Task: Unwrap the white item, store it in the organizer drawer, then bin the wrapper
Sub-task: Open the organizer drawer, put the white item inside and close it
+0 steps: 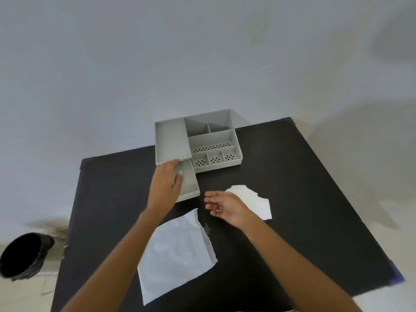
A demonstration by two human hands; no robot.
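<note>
My left hand [165,185] grips the open drawer [188,182]; right hand [221,204], open and empty, must lift the white item [254,200] in.

The pulled-out drawer [188,183] is partly covered by the left hand [165,188], whose grip rests on its near-left rim, leaving its right half open from above. Between drawer and white item [252,202] hovers the right hand [221,207], fingers spread. The flat wrapper [175,255] covers the near desk [315,188]; the far right side lies bare.

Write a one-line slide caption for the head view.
Left hand at the organizer's pulled-out drawer; right hand open and empty beside the white item.
</note>
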